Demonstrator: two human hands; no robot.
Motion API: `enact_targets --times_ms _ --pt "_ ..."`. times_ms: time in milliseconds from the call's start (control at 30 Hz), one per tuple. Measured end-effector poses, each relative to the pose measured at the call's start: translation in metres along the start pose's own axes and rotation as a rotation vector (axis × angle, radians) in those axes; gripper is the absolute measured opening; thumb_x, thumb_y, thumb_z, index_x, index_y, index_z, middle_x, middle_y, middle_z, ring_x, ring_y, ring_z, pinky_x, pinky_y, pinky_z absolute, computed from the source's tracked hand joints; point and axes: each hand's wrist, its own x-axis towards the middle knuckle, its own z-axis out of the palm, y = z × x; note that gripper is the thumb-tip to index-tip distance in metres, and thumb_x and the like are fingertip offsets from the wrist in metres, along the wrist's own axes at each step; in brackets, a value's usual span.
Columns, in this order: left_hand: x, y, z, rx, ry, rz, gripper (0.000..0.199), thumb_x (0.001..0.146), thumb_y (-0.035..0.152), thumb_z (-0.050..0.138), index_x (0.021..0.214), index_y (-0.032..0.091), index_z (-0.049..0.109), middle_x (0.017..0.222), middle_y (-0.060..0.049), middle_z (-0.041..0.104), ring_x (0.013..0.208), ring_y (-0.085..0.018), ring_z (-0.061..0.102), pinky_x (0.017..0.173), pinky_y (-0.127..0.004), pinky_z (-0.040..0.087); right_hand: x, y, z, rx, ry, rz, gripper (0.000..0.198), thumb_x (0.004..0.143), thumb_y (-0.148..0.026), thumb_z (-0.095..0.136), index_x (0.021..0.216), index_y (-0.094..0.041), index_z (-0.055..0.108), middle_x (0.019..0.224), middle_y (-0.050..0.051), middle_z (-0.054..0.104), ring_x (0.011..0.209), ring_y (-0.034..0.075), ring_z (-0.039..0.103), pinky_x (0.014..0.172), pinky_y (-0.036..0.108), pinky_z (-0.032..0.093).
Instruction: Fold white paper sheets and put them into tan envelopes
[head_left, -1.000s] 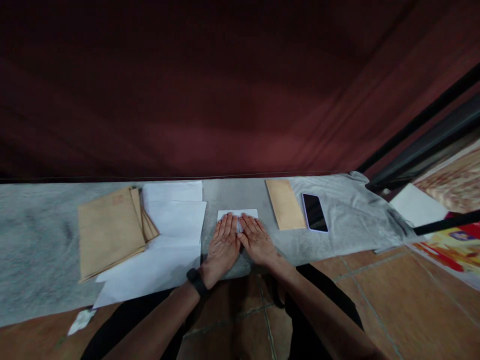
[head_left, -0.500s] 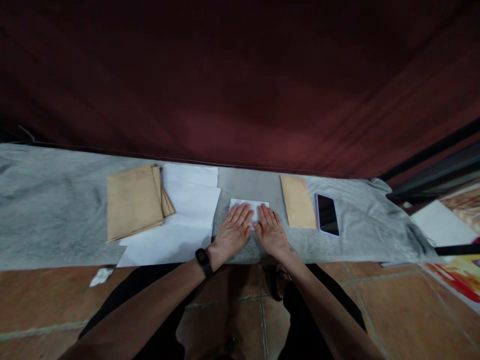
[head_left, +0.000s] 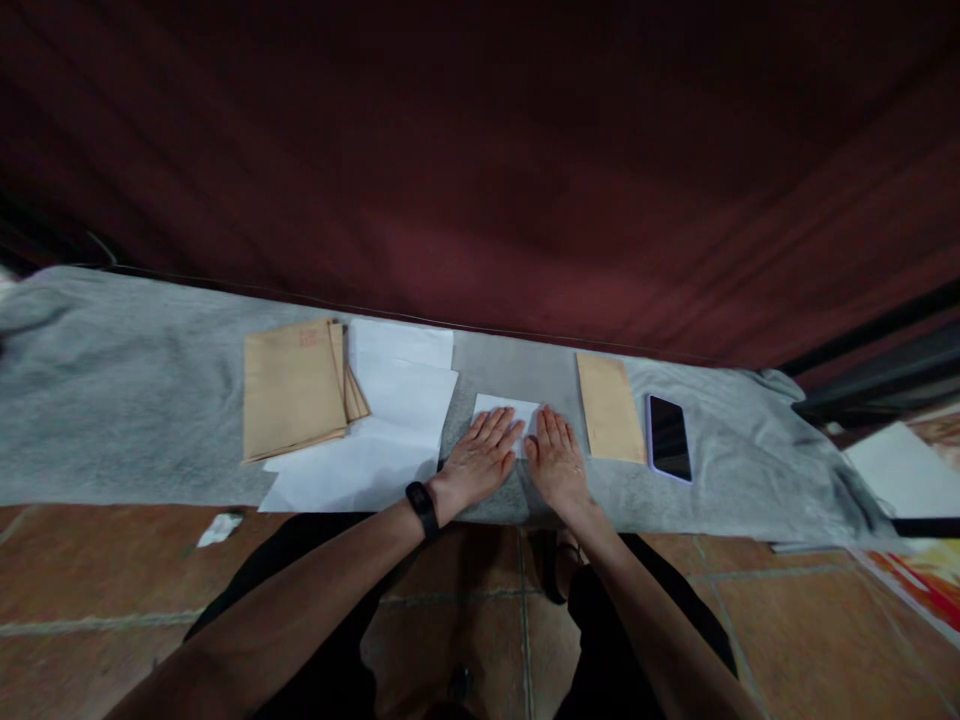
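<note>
A small white folded paper point(head_left: 527, 418) lies on the grey cloth in front of me, partly covered by both hands. My left hand point(head_left: 481, 452) rests flat on its left part, fingers stretched out, a black band on the wrist. Flat over its right edge lies my right hand point(head_left: 556, 458), fingers extended and close together. To the right of that hand is a single brown envelope point(head_left: 611, 408). Left of my left hand, white paper sheets point(head_left: 401, 410) overlap one another, and a stack of brown envelopes point(head_left: 294, 392) sits partly on top of them.
A phone point(head_left: 669, 438) in a pale purple case lies right of the single envelope. The grey cloth point(head_left: 150, 390) covers a long narrow surface, with a dark red hanging fabric point(head_left: 480, 200) behind it. A crumpled white scrap point(head_left: 220, 529) lies on the tiled floor.
The view has turned slightly, shifting the things on the surface to the right in the picture. My right hand has slid outward to the paper's right edge, widening the gap between my hands.
</note>
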Motion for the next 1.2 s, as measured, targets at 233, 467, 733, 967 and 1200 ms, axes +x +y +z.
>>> enact_targets --times_ms 233,467,733,967,1200 --pt "0.001 -0.005 0.009 0.015 0.010 -0.041 0.056 0.100 0.025 0.029 0.153 0.009 0.037 0.161 -0.014 0.036 0.152 -0.022 0.027 0.125 -0.045 0.021 0.001 -0.007 0.003 0.062 -0.051 -0.090 0.056 0.107 -0.038 0.027 0.157 -0.012 0.033 0.164 0.011 0.030 0.153 0.022 0.027 0.124 0.045 0.022" --pt "0.007 -0.013 0.011 0.074 0.115 -0.170 0.058 0.096 0.021 0.033 0.152 0.005 0.039 0.159 -0.016 0.040 0.151 -0.025 0.030 0.124 -0.044 0.025 0.005 0.006 0.003 0.012 -0.017 -0.003 0.060 0.106 -0.043 0.034 0.157 -0.010 0.033 0.163 0.013 0.032 0.151 0.026 0.030 0.123 0.044 0.025" --pt "0.013 -0.010 0.002 0.079 0.161 -0.286 0.057 0.095 0.028 0.041 0.149 0.010 0.044 0.159 -0.017 0.039 0.150 -0.033 0.032 0.120 -0.051 0.029 0.010 0.006 -0.009 0.041 0.022 0.128 0.058 0.102 -0.037 0.041 0.151 -0.006 0.042 0.153 0.019 0.048 0.139 0.033 0.045 0.115 0.047 0.035" --pt "0.014 -0.009 0.004 0.083 0.135 -0.310 0.058 0.094 0.028 0.043 0.149 0.009 0.044 0.161 -0.019 0.035 0.151 -0.036 0.028 0.121 -0.054 0.027 0.020 0.011 -0.015 0.126 0.050 0.236 0.053 0.099 -0.032 0.042 0.147 -0.011 0.048 0.118 0.018 0.067 0.103 0.029 0.067 0.092 0.039 0.052" --pt "0.013 -0.016 0.010 0.103 0.167 -0.280 0.061 0.092 0.029 0.043 0.149 0.008 0.043 0.158 -0.020 0.040 0.150 -0.035 0.031 0.118 -0.055 0.033 0.033 0.020 -0.008 0.343 -0.018 0.338 0.035 0.093 -0.028 0.049 0.124 -0.021 0.065 0.100 0.009 0.075 0.090 0.024 0.071 0.078 0.032 0.053"
